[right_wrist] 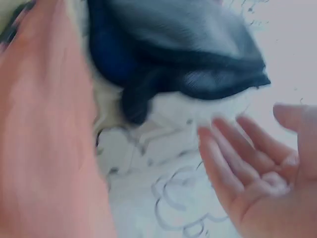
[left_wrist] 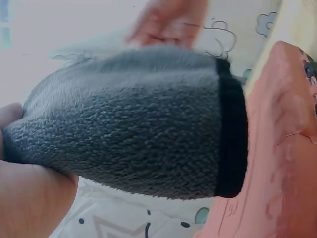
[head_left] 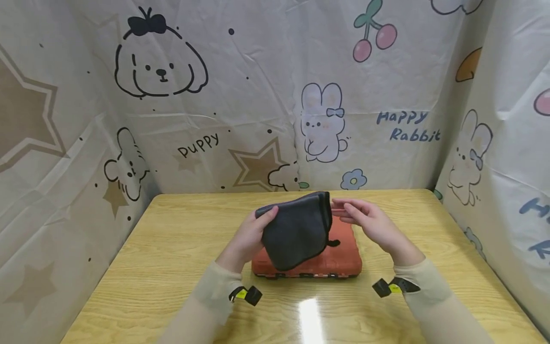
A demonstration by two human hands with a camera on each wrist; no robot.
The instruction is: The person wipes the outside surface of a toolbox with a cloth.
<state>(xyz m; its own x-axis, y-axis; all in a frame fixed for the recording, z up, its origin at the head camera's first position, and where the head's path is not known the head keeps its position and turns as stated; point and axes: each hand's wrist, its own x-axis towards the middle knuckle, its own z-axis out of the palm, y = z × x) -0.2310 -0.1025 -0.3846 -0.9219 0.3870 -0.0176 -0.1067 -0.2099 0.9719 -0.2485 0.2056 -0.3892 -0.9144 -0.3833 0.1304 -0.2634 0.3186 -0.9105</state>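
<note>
In the head view a folded dark grey cloth (head_left: 296,234) with black edging is held up over a red plastic case (head_left: 345,260). My left hand (head_left: 246,236) grips the cloth by its left side, thumb on the near face. The left wrist view shows the fuzzy nap of the cloth (left_wrist: 138,134). A small black loop (head_left: 334,243) sticks out from the right edge of the cloth. Just right of that edge is my right hand (head_left: 375,224), fingers extended and apart from the cloth. In the right wrist view, the right hand (right_wrist: 262,183) holds nothing.
The red case lies closed on a wood-grain table (head_left: 193,229), its black latches (head_left: 306,275) facing me. Behind and at both sides hangs a printed white curtain (head_left: 258,86). A glare patch (head_left: 310,315) shows on the near tabletop.
</note>
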